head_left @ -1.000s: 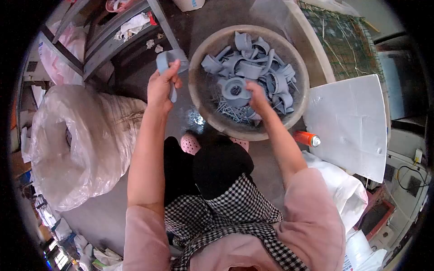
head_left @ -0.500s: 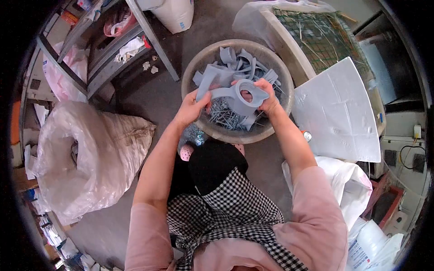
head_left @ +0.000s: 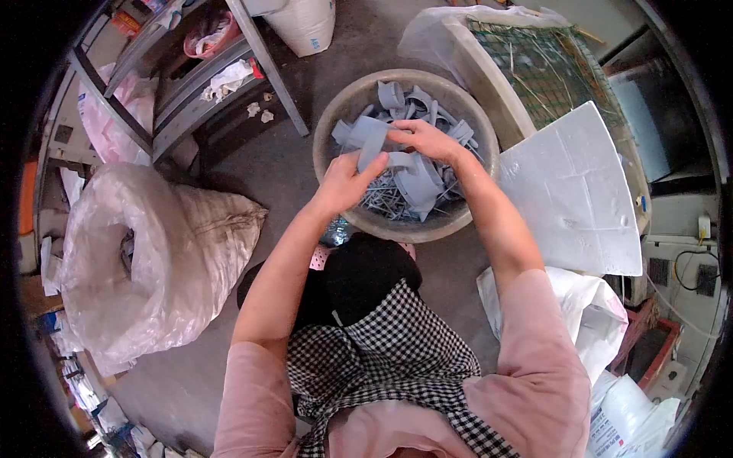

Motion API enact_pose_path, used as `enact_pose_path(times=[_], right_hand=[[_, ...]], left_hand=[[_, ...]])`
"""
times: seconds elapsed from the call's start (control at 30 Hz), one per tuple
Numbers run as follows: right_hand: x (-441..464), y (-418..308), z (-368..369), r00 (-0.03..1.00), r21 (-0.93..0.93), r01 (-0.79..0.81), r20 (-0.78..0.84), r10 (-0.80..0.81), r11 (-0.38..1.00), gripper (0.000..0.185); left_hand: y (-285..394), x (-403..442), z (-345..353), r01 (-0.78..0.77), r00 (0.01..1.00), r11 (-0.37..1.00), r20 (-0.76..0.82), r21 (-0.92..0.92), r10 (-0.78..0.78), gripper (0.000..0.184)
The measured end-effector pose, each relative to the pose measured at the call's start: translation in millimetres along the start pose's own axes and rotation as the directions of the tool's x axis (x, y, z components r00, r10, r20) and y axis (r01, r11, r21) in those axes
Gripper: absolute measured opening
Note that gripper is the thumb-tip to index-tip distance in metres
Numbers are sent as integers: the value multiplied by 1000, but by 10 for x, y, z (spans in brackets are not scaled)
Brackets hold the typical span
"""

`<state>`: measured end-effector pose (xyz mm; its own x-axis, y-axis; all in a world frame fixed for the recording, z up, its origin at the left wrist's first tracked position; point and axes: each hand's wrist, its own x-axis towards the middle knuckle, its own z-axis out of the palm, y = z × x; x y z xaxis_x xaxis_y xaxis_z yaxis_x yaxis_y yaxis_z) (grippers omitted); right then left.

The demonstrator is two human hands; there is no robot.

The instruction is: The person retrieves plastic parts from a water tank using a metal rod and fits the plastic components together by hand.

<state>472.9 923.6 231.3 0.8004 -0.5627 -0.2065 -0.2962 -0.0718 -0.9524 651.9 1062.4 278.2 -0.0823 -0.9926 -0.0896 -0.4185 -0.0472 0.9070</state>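
Observation:
My left hand (head_left: 345, 182) grips a grey moulded plastic part (head_left: 372, 143) by its curved band, thumb on the near side. Just right of it, my right hand (head_left: 427, 140) has its fingertips against the part's right edge; its thumb is hidden. Below the right hand a grey ring-shaped piece (head_left: 420, 188) lies tilted, with a short strip running toward the left hand; whether it is joined to the held part I cannot tell. All this is over a round basin (head_left: 328, 126) holding several more grey ring pieces (head_left: 391, 95) and a heap of thin grey sticks (head_left: 384, 197).
A large plastic-lined sack (head_left: 164, 263) stands open at left. Behind it is a metal rack (head_left: 271, 65). A white panel (head_left: 569, 195) leans right of the basin, by a trough with green netting (head_left: 534, 65). A white sack (head_left: 569, 309) sits near my right arm.
My right hand has let go of the ring-shaped piece and moved up and left to the part in my left hand. The ring piece now hangs or lies lower, turned on its side.

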Motion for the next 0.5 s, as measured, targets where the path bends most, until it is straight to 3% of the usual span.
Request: enact_pose_path(times=[0.07,0.1,0.13,0.17,0.23,0.3,0.4,0.47,0.5], right_hand=[[39,95,-4,1000,28,-6,2,6,1000,38],[62,188,-4,1000,28,-6,10,6,1000,38],[72,279,2,991,217,22,-136,8,976,34],[72,369,-16,960,392,78,-279,38,917,31],[19,347,-81,882,620,310,-470,25,721,32],[-137,234,-206,843,674,399,-536,41,622,39],[-272,266,-325,846,722,434,-532,31,540,42],[-322,278,-295,847,703,403,-529,53,586,43],[-341,279,-267,844,683,375,-531,74,627,44]], left_hand=[[-14,21,-96,10,1000,1000,-4,13,-10,51],[-31,22,-151,178,980,942,143,-285,-141,60],[-48,12,-192,361,923,769,318,-527,-215,69],[-59,9,-222,362,924,767,314,-530,-218,69],[-73,20,-272,383,921,586,341,-714,-187,74],[-71,1,-316,364,929,541,333,-758,-159,68],[-27,-10,-344,293,952,485,202,-824,-231,55],[-154,20,-352,232,973,631,176,-740,-151,40],[-142,15,-346,229,973,630,172,-742,-151,40]])
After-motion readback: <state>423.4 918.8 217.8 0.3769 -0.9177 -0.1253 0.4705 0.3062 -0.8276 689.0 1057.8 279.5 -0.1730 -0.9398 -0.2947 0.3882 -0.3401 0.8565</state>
